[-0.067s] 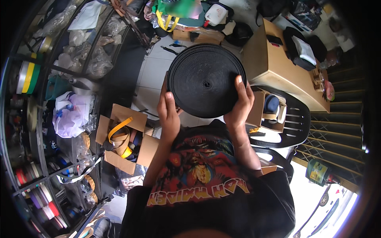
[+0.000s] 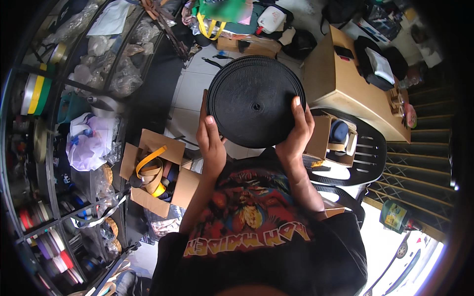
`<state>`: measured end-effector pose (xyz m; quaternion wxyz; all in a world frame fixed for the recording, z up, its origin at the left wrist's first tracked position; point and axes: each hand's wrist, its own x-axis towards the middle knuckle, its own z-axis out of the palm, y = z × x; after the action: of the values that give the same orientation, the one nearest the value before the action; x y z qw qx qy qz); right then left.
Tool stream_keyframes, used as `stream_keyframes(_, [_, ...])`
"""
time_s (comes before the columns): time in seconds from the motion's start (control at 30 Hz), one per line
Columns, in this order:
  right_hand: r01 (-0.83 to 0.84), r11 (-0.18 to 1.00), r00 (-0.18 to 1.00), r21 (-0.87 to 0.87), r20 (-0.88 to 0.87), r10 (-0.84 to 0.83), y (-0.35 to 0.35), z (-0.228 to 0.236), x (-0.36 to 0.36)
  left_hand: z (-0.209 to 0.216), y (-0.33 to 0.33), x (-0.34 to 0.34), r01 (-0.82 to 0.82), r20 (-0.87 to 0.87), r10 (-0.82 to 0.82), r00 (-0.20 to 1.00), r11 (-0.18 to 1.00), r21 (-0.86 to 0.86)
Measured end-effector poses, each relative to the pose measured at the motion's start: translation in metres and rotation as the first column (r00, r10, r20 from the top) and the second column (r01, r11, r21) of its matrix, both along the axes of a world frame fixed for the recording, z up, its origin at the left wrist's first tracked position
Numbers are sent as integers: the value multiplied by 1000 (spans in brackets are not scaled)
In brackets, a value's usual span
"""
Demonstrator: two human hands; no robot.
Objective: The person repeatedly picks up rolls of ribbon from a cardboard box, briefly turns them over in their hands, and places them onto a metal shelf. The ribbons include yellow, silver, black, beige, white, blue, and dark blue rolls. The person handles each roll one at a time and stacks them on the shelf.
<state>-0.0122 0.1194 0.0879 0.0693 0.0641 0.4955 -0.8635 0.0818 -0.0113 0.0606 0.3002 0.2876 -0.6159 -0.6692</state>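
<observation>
Round black coil [image 2: 242,121], flat face up, spans between left hand [image 2: 212,144] and right hand [image 2: 296,133], both clasping its rim, hidden fingers probably beneath.

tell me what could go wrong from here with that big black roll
The roll might slip: the left hand and right hand hold it at opposite edges, and any support underneath is hidden. Its middle could also push out of the coil, since no hand shows there.
</observation>
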Motion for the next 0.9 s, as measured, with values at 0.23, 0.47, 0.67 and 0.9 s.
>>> stream_keyframes(0.23, [108, 990, 991, 89, -87, -100, -85, -3, -4, -8, -46, -22, -366, -41, 366, 930, 931, 17])
stream_keyframes(0.47, [-68, 989, 996, -135, -68, 59, -152, -17, -59, -3, -77, -73, -477, -185, 508, 841, 859, 186])
stream_keyframes(0.67, [-366, 923, 885, 122, -261, 386, -189, -38, -144, 7, -111, -111, -691, -201, 696, 689, 715, 109])
stream_keyframes(0.9, [-793, 587, 550, 164, -225, 805, -246, -21, -205, 10, -127, -128, -874, -93, 869, 486, 486, -29])
